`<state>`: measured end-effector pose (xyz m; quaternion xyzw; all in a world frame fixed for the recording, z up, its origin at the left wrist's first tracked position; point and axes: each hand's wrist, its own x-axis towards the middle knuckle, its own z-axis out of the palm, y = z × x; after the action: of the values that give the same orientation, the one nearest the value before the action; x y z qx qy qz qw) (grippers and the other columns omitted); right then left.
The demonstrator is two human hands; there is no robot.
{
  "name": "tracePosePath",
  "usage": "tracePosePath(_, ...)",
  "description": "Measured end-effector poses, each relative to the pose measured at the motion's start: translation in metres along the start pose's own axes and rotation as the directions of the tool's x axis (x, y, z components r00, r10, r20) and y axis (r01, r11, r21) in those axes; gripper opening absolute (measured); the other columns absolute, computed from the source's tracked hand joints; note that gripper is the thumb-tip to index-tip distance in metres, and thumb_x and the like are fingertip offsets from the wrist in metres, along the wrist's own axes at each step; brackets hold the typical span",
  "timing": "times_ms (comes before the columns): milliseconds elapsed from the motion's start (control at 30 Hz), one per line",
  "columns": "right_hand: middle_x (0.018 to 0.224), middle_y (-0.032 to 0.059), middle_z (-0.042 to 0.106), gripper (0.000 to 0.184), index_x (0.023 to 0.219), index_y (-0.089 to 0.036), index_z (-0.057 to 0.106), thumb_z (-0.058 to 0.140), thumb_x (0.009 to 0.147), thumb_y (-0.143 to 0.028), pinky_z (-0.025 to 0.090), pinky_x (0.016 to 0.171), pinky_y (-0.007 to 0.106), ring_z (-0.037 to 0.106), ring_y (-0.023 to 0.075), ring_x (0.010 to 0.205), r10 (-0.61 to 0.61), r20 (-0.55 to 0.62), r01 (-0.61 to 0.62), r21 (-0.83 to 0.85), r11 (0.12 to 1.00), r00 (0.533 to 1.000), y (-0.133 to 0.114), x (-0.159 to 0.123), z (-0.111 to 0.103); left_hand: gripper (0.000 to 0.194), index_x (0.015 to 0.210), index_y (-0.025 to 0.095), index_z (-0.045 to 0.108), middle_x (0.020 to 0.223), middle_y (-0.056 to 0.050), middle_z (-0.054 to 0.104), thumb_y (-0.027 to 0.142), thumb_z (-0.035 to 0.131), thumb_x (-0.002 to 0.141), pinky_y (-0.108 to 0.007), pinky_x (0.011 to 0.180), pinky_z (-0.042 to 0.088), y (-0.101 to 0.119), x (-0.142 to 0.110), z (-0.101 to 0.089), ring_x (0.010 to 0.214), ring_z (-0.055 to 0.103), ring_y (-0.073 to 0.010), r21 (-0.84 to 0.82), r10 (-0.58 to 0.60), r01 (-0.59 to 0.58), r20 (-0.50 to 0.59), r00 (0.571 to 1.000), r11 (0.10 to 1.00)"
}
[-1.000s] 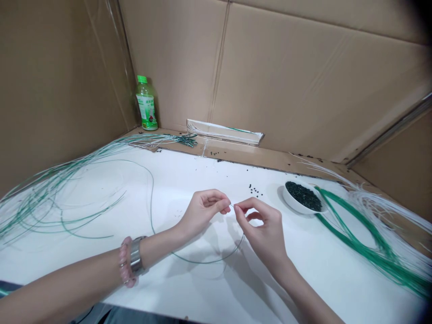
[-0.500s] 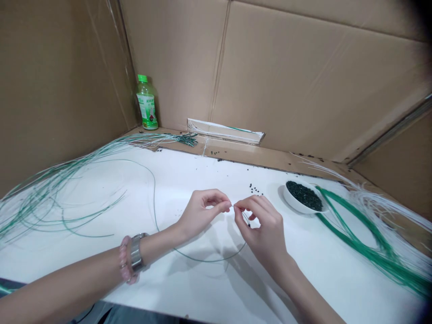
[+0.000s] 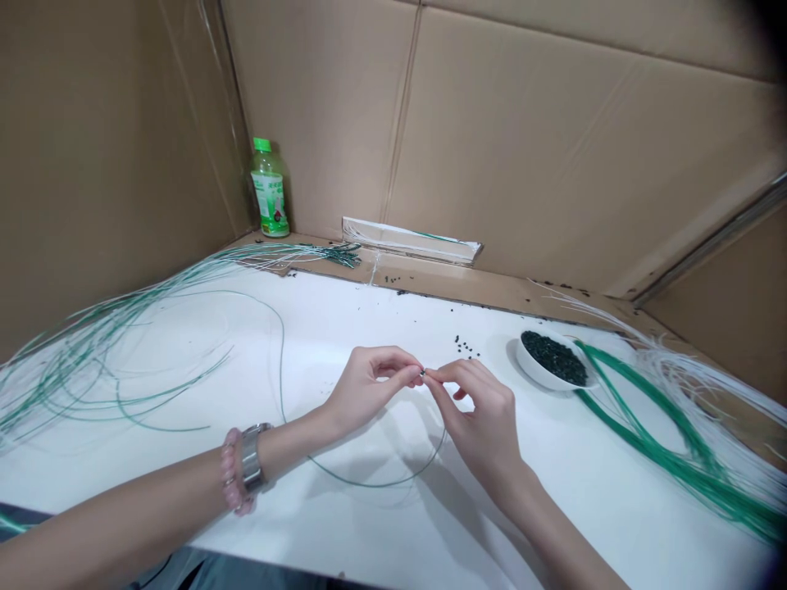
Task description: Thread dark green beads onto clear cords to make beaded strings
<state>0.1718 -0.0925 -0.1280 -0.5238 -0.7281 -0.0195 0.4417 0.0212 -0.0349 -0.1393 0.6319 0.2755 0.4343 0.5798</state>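
My left hand (image 3: 376,383), with a pink bead bracelet (image 3: 230,474) and a metal band (image 3: 252,457) at the wrist, pinches thumb and forefinger together over the white board. My right hand (image 3: 476,401) meets it fingertip to fingertip, also in a pinch. A tiny dark piece (image 3: 423,374) shows between the two sets of fingertips; its exact kind is too small to make out. A thin green wire (image 3: 375,485) curves below the hands and rises to the right fingers, its other stretch passing behind my left forearm. The fingers hide its end.
A white bowl (image 3: 541,378) of small dark pieces (image 3: 553,356) stands right, beside green wire bundles (image 3: 664,455) and white strands (image 3: 689,360). Loose black bits (image 3: 466,347) lie beyond my hands. More green-white wires (image 3: 123,328) spread left. A green bottle (image 3: 270,197) stands by the cardboard wall (image 3: 522,139).
The fingertips of both hands have come together. The dark piece, earlier hanging on the wire below my right fingers, now appears between the fingertips. The small wire loop there is gone from view.
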Motion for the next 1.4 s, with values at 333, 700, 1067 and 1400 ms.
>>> tracePosePath(333,0.068,-0.0014,0.061,0.007,0.068,-0.019,0.054,0.058,0.071,-0.015,0.038,0.056,0.026,0.053,0.0159,0.068,0.243,0.131,-0.23,-0.111,0.967,0.961,0.001,0.004,0.002,0.014,0.072,0.013,0.063,0.069,-0.002,0.064,0.024,0.06,0.079,-0.021,0.067,0.047,-0.007,0.008,-0.008,0.066,0.061,-0.011,0.191,0.1,-0.086,-0.066,0.993,0.978)
tracePosePath(700,0.073,0.0017,0.067,0.013,0.073,-0.02,0.067,0.056,0.079,-0.023,0.042,0.061,0.025,0.059,0.0156,0.072,0.359,0.172,-0.395,0.28,0.875,0.917,0.015,0.007,0.018,0.018,0.073,0.014,0.065,0.074,-0.004,0.067,0.03,0.059,0.08,-0.023,0.07,0.046,-0.013,0.012,-0.012,0.071,0.061,-0.0139,0.349,0.122,-0.116,0.004,0.993,0.93)
tracePosePath(1067,0.071,0.003,0.062,0.015,0.071,-0.016,0.059,0.053,0.075,-0.03,0.044,0.055,0.022,0.058,0.0147,0.07,0.553,-0.136,-0.379,0.595,0.709,0.822,0.037,0.025,0.011,0.043,0.097,0.01,0.062,0.084,-0.01,0.066,0.045,0.04,0.086,-0.029,0.075,0.048,-0.03,0.093,-0.005,0.081,0.06,-0.0188,0.486,0.153,-0.169,0.074,0.985,0.858)
tracePosePath(1400,0.073,0.0049,0.057,0.03,0.081,-0.014,0.053,0.053,0.073,-0.043,0.046,0.053,0.022,0.056,0.0142,0.071,0.766,-0.28,-0.279,0.814,0.509,0.579,0.06,0.033,-0.001,0.02,0.085,0.016,0.071,0.087,-0.008,0.067,0.025,0.058,0.072,-0.026,0.073,0.043,-0.064,0.147,0.032,0.079,0.059,-0.0192,0.678,0.081,-0.353,0.399,0.913,0.644)
